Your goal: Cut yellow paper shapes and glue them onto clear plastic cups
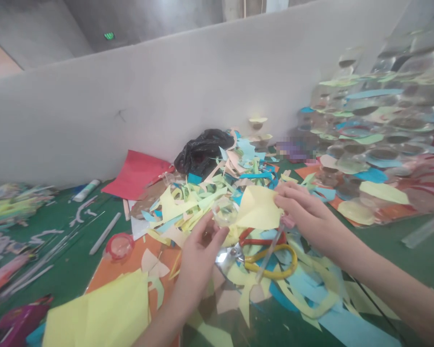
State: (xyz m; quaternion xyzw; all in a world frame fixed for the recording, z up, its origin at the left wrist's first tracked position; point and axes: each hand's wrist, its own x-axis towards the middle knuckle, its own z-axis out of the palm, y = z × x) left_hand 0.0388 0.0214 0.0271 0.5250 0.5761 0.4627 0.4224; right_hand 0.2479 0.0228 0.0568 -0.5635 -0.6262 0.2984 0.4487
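Observation:
My left hand (201,246) is closed, its fingertips and thumb around a small clear plastic cup (225,213), rim up. My right hand (305,211) pinches the edge of a pale yellow piece of paper (259,208), which stands up beside the cup. Below the right fingers slants a thin clear stick (269,255) with a pink end; whether the hand holds it I cannot tell. Scissors (271,250) with red and yellow handles lie under my hands, on top of cut paper scraps (198,193).
Stacked clear cups with coloured paper (369,113) rise at the right. Yellow sheets (97,308) lie front left, near a red-rimmed clear round piece (119,246). A red sheet (135,173) and a black plastic bag (204,152) sit by the white wall (94,115).

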